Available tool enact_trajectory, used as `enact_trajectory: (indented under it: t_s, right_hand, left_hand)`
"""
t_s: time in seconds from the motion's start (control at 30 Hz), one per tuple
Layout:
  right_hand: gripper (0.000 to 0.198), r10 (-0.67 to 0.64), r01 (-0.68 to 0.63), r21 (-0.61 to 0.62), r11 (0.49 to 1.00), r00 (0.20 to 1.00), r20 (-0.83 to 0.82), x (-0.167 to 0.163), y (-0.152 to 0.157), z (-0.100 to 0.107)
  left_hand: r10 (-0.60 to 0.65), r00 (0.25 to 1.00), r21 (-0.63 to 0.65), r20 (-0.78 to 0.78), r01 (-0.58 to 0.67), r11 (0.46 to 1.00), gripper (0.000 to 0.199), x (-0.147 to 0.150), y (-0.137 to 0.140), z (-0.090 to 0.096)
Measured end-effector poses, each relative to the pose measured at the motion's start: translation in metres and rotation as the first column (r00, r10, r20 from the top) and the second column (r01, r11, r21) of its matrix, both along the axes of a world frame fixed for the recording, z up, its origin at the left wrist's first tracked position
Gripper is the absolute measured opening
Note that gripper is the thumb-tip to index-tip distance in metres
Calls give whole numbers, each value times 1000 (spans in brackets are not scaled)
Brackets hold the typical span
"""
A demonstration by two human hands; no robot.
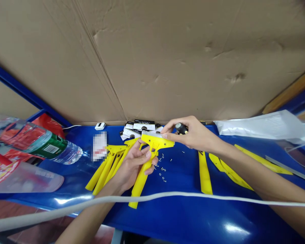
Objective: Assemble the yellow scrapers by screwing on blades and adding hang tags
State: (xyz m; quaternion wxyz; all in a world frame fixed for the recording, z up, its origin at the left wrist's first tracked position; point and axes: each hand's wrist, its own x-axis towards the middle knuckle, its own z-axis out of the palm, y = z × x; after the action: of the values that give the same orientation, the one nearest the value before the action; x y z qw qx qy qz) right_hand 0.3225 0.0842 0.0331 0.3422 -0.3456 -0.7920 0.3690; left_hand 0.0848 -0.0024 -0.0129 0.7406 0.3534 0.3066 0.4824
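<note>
My left hand (138, 161) is closed round the handle of a yellow scraper (140, 181), held with its wide head up and away from me. Along the head's far edge lies a thin clear or metallic strip (152, 134). My right hand (190, 132) pinches that edge with thumb and fingertips. Tucked in the same hand is a screwdriver (181, 128) with a dark, yellow-marked handle; its tip is hidden. Below the head, several small screws and nuts (163, 169) lie scattered on the blue table (178, 210). More yellow scrapers (104, 173) lie in a row beside my left hand.
Small black-and-white boxes (143, 125) are piled at the back against the cardboard wall (167, 67). Loose yellow handle pieces (205, 174) and a white plastic bag (254, 125) are at right. A water bottle (51, 144) and plastic cup (35, 176) stand left. A white cable (167, 195) crosses in front.
</note>
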Motion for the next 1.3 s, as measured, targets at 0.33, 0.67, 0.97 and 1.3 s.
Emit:
enact_trajectory:
  t_s: [0.33, 0.67, 0.97, 1.3]
  right_hand:
    - [34, -115, 103, 110, 988, 988, 105, 8, 10, -9]
    - [19, 291, -332, -27, 943, 782, 551, 4, 25, -59]
    - [12, 308, -327, -71, 942, 763, 569, -15, 18, -69]
    - [15, 288, -330, -55, 942, 717, 635, -15, 15, -69]
  left_hand:
    - [228, 972, 40, 61, -231, 972, 38, -8, 5, 12]
    - [273, 952, 16, 135, -278, 961, 35, -14, 8, 10]
    - [253, 961, -17, 109, -253, 967, 31, -12, 7, 8]
    - [256, 960, -34, 116, -253, 967, 35, -13, 10, 5]
